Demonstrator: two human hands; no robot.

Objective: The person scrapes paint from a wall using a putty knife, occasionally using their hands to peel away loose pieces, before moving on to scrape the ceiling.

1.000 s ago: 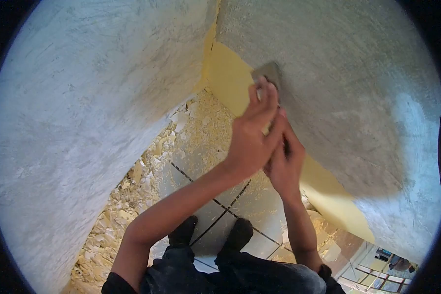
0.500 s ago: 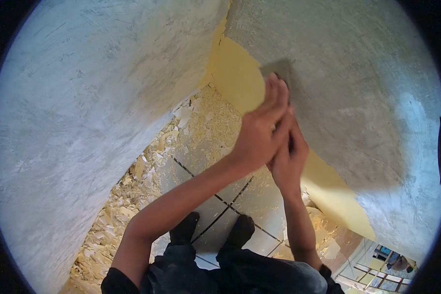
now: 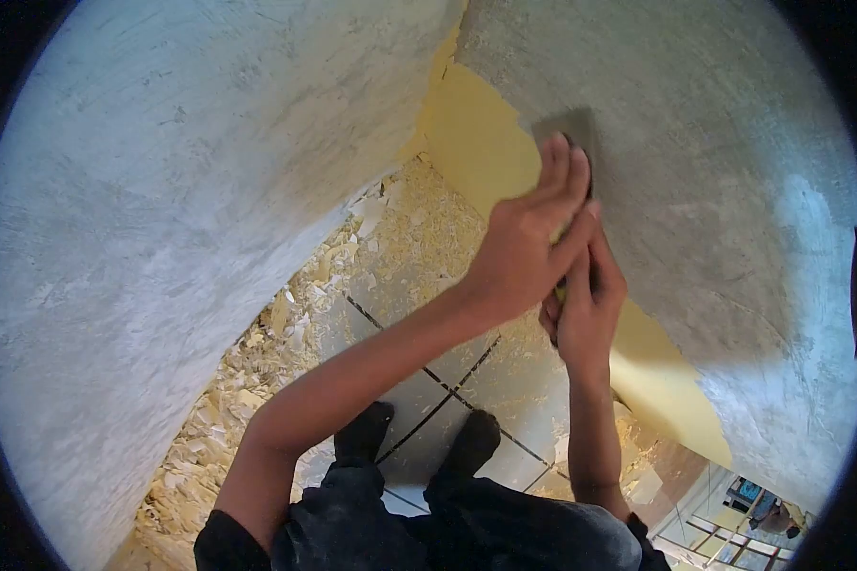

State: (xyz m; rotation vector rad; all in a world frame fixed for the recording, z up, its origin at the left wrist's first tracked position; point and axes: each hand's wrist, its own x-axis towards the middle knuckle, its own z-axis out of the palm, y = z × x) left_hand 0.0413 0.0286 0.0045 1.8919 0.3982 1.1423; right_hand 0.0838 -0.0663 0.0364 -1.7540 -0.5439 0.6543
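A wide, flat scraper (image 3: pixel 564 124) lies with its blade against the grey wall (image 3: pixel 705 190) on the right, at the edge of a yellow paint patch (image 3: pixel 481 138). My right hand (image 3: pixel 592 319) is wrapped round its handle, which is mostly hidden by my fingers. Over the upper handle and the base of the blade, my left hand (image 3: pixel 533 243) presses with its fingers together. Both hands are closed on the one tool and touch each other. More yellow paint (image 3: pixel 662 390) remains on the wall below my right hand.
Peeled paint flakes (image 3: pixel 229 404) are heaped along the foot of the left wall (image 3: pixel 209 171). Dusty grey tiles (image 3: pixel 419 414) with dark joints lie under my feet (image 3: pixel 471 443). At lower right, a person (image 3: pixel 776 519) is visible in the distance near a barred structure (image 3: pixel 728 542).
Both hands and the scraper have shifted a little to the right along the wall, and more of the blade shows. The view has also shifted slightly.
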